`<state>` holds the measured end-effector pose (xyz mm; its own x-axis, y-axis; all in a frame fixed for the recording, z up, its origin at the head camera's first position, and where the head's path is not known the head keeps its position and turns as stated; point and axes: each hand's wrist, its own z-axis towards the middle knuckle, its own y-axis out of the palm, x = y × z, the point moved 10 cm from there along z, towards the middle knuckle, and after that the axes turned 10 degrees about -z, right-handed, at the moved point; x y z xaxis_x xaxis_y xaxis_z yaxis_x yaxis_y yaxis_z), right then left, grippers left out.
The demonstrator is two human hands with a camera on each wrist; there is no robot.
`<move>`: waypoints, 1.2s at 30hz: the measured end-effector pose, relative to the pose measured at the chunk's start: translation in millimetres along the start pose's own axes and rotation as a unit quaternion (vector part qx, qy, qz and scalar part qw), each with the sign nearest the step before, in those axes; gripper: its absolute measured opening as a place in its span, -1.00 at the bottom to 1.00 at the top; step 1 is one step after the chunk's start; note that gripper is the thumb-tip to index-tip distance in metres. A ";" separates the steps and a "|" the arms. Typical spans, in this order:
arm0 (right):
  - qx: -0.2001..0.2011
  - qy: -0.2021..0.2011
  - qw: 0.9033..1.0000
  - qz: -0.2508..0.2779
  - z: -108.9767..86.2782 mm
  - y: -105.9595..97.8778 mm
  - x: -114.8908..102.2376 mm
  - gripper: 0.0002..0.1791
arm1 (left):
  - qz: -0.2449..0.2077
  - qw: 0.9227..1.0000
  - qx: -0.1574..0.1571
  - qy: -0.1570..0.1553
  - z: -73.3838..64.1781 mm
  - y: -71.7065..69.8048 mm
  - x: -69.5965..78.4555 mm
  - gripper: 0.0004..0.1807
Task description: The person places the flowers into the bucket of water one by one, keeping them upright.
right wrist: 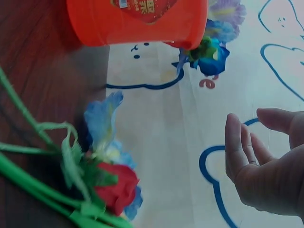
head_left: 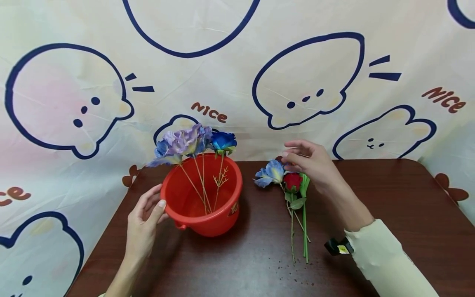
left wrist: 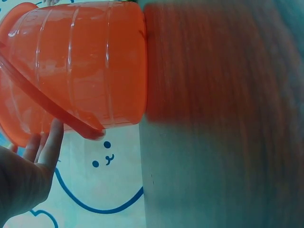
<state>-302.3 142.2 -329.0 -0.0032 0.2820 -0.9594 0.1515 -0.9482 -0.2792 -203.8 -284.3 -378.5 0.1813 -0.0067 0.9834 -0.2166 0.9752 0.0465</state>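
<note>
A red bucket (head_left: 202,225) stands on the table with several artificial flowers in it. Pale purple-blue blooms (head_left: 182,142) and a blue rose (head_left: 223,142) rise above its rim. My left hand (head_left: 142,220) touches the bucket's left side, thumb at the rim; in the left wrist view its fingers (left wrist: 51,147) look fairly straight, near the red handle (left wrist: 52,104). To the right, a light blue flower (head_left: 272,172) and a red rose (head_left: 293,182) lie with their green stems (head_left: 305,231). Above these, my right hand (head_left: 309,163) hovers with loosely bent fingers, holding nothing.
The dark brown table (head_left: 389,231) extends to both sides, and small dark specks (head_left: 297,280) lie near the stem ends. Behind it hangs a pale cloth (head_left: 230,82) printed with cartoon outlines. A black device (head_left: 339,247) sits on the right wrist.
</note>
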 end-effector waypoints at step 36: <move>0.005 0.086 0.996 -0.038 -24.1 -33.3 130.9 -0.40 | -0.004 1.000 0.001 0.013 0.4 0.2 1.3 -0.47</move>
<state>-283.9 214.2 -444.4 0.1554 0.3724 -0.9150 0.1472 -0.9246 -0.3514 -203.9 -284.2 -377.1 0.2073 -0.0095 0.9782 -0.2169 0.9746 0.0555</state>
